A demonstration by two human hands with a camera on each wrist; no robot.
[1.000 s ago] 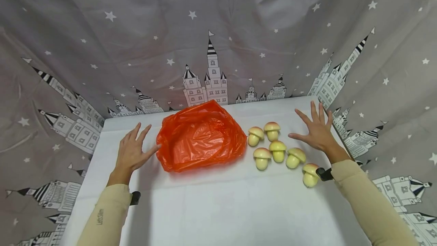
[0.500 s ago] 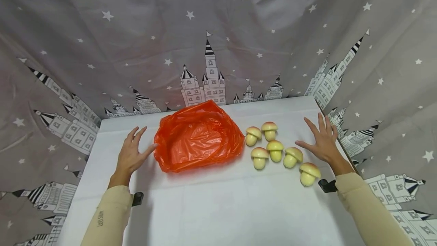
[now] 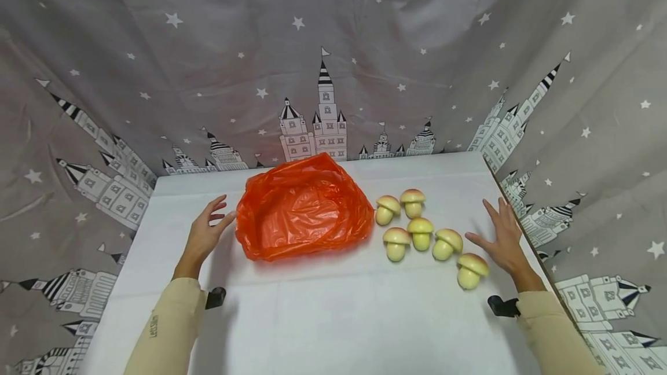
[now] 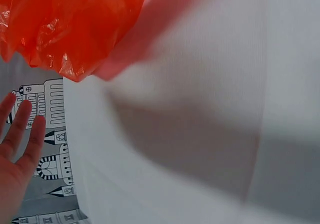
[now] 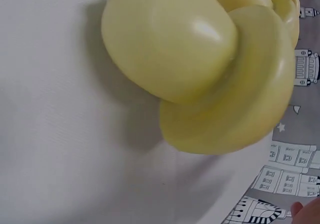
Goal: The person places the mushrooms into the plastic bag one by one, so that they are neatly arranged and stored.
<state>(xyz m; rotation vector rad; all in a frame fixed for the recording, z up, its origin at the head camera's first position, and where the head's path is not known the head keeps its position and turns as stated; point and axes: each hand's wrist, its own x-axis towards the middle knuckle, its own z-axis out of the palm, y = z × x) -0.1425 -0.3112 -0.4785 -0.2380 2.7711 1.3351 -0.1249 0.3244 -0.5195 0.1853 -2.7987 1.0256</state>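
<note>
A red plastic bag [image 3: 304, 213] lies spread with its mouth up on the white table [image 3: 333, 317]. Just left of it is my left hand [image 3: 205, 235], fingers loosely extended and holding nothing; in the head view the thumb tip comes close to the bag's edge, and I cannot tell whether they touch. Several yellow toy mushrooms [image 3: 420, 232] lie right of the bag. My right hand [image 3: 504, 241] hovers beyond them with fingers spread, holding nothing. The nearest mushroom [image 3: 471, 271] fills much of the right wrist view, where only a sliver of the hand shows.
A grey curtain [image 3: 333, 28] printed with castles and stars hangs behind and along both sides of the table. The table's right edge [image 3: 521, 230] runs close beside my right hand. A dark wrist strap piece [image 3: 215, 297] sits at the left cuff.
My right hand has drawn back toward me and to the right, away from the mushrooms. The left hand has turned slightly and shifted a little. The bag and mushrooms stay put.
</note>
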